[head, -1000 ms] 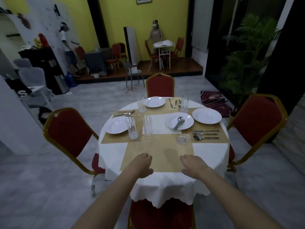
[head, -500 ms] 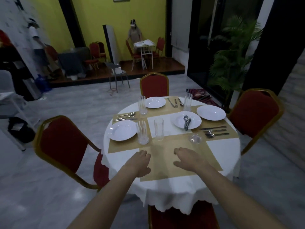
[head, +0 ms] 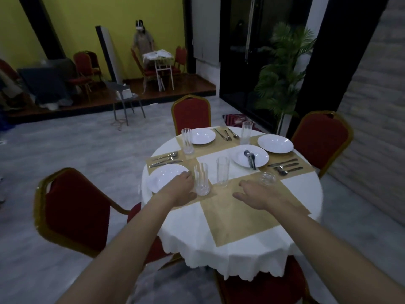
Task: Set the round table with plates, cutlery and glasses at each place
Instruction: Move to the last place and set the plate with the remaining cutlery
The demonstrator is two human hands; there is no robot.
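Both hands are further fwd than 0.5 s ago. Left hand (head: 182, 187) is now btwn left plate (head: 163, 177) & ribbed glass (head: 201, 178), fingers bent over plate rim; can't tell if it grips. Right hand (head: 256, 194) is flat, fingers spread, just short of small glass (head: 267, 178) on counter (head: 192, 233).

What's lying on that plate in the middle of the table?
Two spoons lie side by side on the middle plate; nothing else shows. The plate surface beneath them is covered.
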